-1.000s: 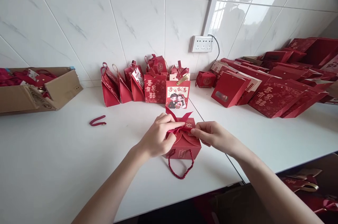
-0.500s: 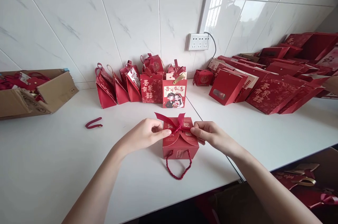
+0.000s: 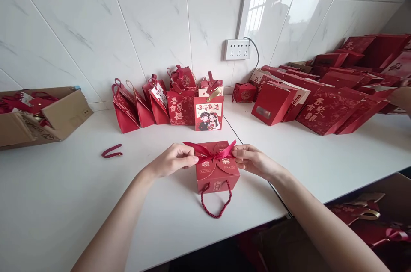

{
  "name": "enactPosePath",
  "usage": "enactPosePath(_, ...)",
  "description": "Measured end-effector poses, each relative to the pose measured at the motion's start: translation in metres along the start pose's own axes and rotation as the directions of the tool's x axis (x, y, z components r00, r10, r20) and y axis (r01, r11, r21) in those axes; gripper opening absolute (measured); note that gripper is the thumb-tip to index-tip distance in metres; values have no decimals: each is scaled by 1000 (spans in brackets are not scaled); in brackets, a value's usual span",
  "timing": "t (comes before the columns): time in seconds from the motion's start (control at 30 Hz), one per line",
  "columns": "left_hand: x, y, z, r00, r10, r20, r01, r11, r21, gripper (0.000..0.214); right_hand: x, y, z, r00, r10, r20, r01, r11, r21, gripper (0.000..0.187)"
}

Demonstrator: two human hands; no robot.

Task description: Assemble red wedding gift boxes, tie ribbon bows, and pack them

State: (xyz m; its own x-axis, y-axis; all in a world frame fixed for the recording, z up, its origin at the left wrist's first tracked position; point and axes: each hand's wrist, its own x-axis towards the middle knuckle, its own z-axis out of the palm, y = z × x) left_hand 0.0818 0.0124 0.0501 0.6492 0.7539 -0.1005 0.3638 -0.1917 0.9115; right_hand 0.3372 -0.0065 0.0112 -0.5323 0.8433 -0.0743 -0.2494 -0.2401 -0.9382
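A red gift box [image 3: 218, 173] with gold lettering and rounded top flaps sits on the white table in front of me. A red satin ribbon [image 3: 214, 155] is knotted across its top. My left hand [image 3: 175, 159] pinches the ribbon on the left of the knot, beside the box's upper left edge. On the other side, my right hand [image 3: 255, 160] is closed on the ribbon, its fingertips at the box's right edge. The twisted red cord handle [image 3: 215, 214] hangs from the box's near side and rests on the table.
Several red gift bags and boxes [image 3: 181, 107] stand along the tiled wall, with many more [image 3: 327, 109] at the right. A cardboard carton [image 3: 69, 113] holds red items on the left. Near it lies a dark red strap [image 3: 111, 151]. Another open container [image 3: 394, 199] is low at right.
Both hands have drawn the ribbon outward, so its loops and tails now stretch flatter to the two sides of the knot. The whole view has shifted slightly.
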Motion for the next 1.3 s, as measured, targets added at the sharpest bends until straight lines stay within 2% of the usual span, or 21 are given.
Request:
enactPosePath(0.2, -1, -4, -6, 999, -9, -33, 7, 998, -57, 36, -1, -1, -9, 1000, 14, 23, -13, 1000, -20, 39)
enactPosePath(0.33, 3, -9, -6, 986, -48, -161, 33, 995, -98, 36, 1, -4, -7, 989, -96, -111, 83, 989, -121, 40)
enactPosePath(0.43, 8, -14, -3, 970, -41, -241, 5, 989, -151, 37, 6, -11, -2, 971, -156, -179, 120, 973, -199, 40)
enactPosePath(0.63, 13, -24, 1, 963, -33, -266, -25, 977, -210, 44, 23, -34, 2, 980, -126, -151, 74, 947, -311, 41)
enactPosePath(0.73, 12, -23, -1, 951, -22, -307, -49, 974, -221, 48, 40, -40, 2, 986, -112, -126, 69, 951, -301, 41)
enactPosePath(0.8, 7, -19, -6, 960, -28, -278, -37, 973, -227, 50, 50, -39, 3, 992, -88, -91, 60, 961, -270, 40)
enactPosePath(0.93, -5, -9, -18, 990, -116, -76, 109, 990, -89, 40, 60, -28, 5, 996, -44, -74, 26, 975, -221, 38)
enactPosePath(1.0, -8, -5, -20, 990, -122, -65, 120, 992, -33, 32, 59, -22, 6, 997, -13, -80, -1, 985, -173, 39)
enactPosePath(1.1, -4, -3, -15, 984, -75, -163, 44, 981, -187, 25, 55, -17, 8, 996, 35, -88, -42, 996, -83, 41)
enactPosePath(1.2, 6, -3, -1, 967, -65, -248, -47, 906, -421, 24, 52, -12, 11, 993, 88, -73, -88, 996, -6, 39)
enactPosePath(1.3, 17, -4, 13, 959, -99, -267, -60, 848, -527, 29, 52, -7, 17, 989, 144, -30, -143, 988, 51, 37)
